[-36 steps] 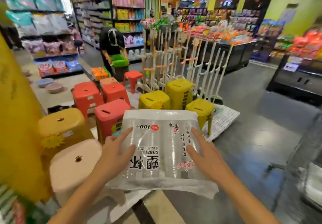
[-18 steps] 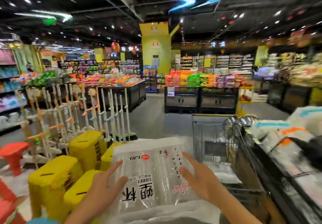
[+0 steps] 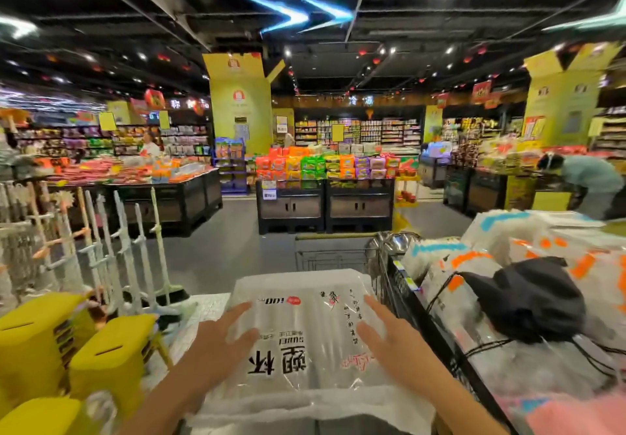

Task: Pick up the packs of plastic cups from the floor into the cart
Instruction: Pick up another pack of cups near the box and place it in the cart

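Pack of cups: the pack of plastic cups (image 3: pixel 305 336) sits low in the centre of the frame, lifted clear of the floor and carried flat with its printed face up, probably so the stacked cups inside stay level.
Left hand: the left hand (image 3: pixel 220 343) presses the pack's left edge, fingers spread on top; the thumb is hidden, so I judge it a clamp from the side.
Right hand: the right hand (image 3: pixel 389 340) mirrors it on the right edge, fingers splayed, gripping the same pack.
Cart: the cart (image 3: pixel 406 292) runs along the lower right, its wire wall just beside the pack, already heaped with white packs.
Black cap: a black cap (image 3: pixel 528 299) rests on that heap.
Hidden: the pack's underside, the floor beneath it and any free space in the cart.
Lower left: yellow stools (image 3: pixel 111 356).
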